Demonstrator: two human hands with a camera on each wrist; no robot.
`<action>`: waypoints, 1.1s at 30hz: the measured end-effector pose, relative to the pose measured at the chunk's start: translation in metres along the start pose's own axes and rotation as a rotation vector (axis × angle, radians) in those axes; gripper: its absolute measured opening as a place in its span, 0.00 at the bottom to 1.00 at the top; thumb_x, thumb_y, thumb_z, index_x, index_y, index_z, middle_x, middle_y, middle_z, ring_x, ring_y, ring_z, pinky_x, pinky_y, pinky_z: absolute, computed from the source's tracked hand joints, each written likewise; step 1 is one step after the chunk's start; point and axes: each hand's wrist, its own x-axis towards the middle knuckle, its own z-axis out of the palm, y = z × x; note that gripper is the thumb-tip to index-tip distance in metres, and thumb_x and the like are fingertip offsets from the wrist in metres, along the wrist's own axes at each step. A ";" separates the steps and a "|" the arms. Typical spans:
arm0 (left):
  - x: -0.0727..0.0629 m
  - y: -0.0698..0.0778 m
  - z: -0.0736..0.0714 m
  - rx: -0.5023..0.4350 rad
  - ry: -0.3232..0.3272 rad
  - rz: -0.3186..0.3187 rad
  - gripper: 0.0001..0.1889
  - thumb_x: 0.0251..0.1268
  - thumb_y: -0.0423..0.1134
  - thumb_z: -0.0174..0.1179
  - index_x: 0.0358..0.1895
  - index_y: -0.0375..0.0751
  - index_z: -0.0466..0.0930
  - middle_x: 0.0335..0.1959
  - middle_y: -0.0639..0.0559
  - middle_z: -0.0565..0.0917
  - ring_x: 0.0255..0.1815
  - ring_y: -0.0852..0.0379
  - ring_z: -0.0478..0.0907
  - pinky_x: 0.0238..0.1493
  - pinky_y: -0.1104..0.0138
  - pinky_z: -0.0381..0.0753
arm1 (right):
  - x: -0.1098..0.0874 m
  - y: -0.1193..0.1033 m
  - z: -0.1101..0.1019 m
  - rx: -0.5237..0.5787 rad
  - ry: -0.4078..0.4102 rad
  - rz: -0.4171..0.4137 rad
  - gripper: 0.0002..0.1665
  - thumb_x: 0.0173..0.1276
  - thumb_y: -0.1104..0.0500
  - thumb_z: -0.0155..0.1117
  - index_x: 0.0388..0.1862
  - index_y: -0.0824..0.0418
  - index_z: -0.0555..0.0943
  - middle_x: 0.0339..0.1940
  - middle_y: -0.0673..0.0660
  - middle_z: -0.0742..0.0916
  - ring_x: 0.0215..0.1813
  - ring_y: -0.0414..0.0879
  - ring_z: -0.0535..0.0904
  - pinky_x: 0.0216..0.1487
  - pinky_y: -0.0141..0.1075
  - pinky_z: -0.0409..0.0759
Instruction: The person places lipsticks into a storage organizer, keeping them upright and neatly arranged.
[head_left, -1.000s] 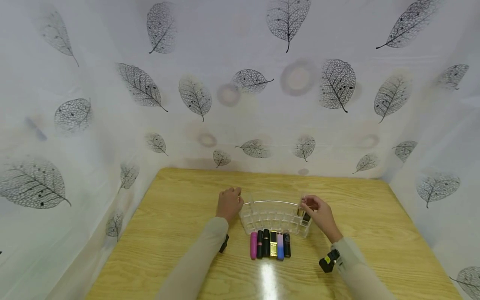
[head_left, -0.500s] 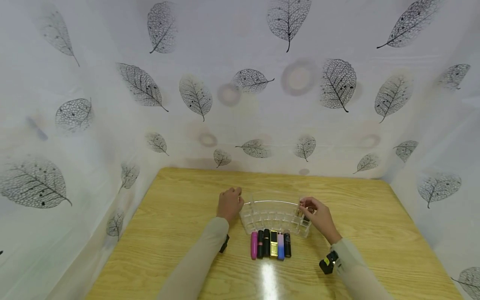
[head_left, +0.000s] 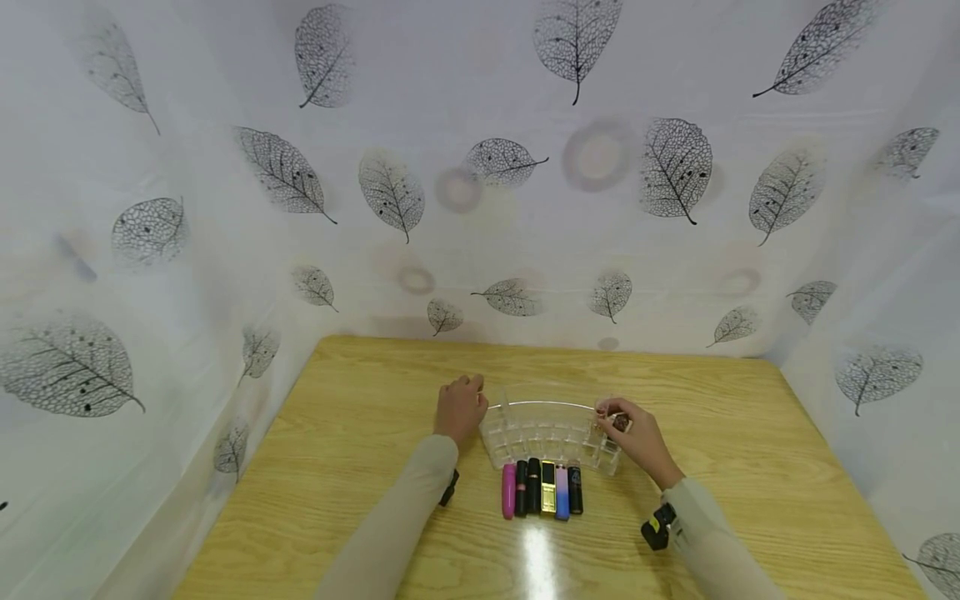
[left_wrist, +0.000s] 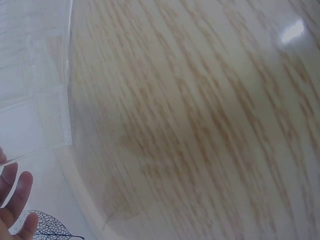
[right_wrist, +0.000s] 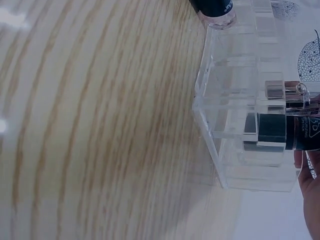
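Observation:
A clear acrylic lipstick organizer (head_left: 536,433) with rows of compartments stands mid-table. My left hand (head_left: 459,408) holds its back left corner; in the left wrist view, loosely bent fingers (left_wrist: 19,192) show beside the end wall. My right hand (head_left: 636,433) is over the organizer's right end. Its thumb and fingertips pinch the top of a shiny metallic lipstick tube (right_wrist: 295,96), whose lower part stands in a slot. Right beside that tube a black lipstick (right_wrist: 272,129) stands upright in the end slot, partly under the right hand.
In front of the organizer a row of lipsticks lies side by side: pink (head_left: 508,490), several black ones, black-and-gold (head_left: 547,487) and blue-purple (head_left: 561,492). They rest on a wood-grain table (head_left: 360,417). Leaf-print curtains (head_left: 517,233) surround the table at back and sides.
My right hand has shifted slightly left and down at the organizer's right end, uncovering the black lipstick's top. The left hand, organizer and lipstick row stay in place.

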 end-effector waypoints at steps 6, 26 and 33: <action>0.000 -0.002 0.005 -0.011 0.008 0.008 0.02 0.57 0.38 0.57 0.32 0.46 0.76 0.26 0.53 0.78 0.27 0.55 0.76 0.35 0.58 0.75 | 0.000 0.000 -0.001 -0.022 -0.025 0.020 0.13 0.60 0.61 0.66 0.44 0.60 0.80 0.36 0.55 0.83 0.25 0.34 0.71 0.25 0.30 0.72; -0.001 0.003 -0.007 -0.013 -0.054 -0.019 0.02 0.58 0.37 0.57 0.32 0.46 0.75 0.26 0.52 0.78 0.28 0.56 0.76 0.35 0.60 0.73 | 0.000 -0.004 -0.006 -0.111 -0.061 0.019 0.19 0.59 0.59 0.68 0.49 0.61 0.78 0.40 0.56 0.84 0.29 0.36 0.74 0.29 0.31 0.74; 0.000 0.004 -0.008 -0.021 -0.054 -0.027 0.02 0.56 0.36 0.58 0.32 0.46 0.75 0.27 0.52 0.78 0.28 0.54 0.77 0.36 0.58 0.74 | 0.002 -0.014 -0.015 -0.134 0.005 -0.040 0.18 0.59 0.61 0.67 0.49 0.64 0.78 0.43 0.61 0.85 0.45 0.55 0.81 0.48 0.50 0.79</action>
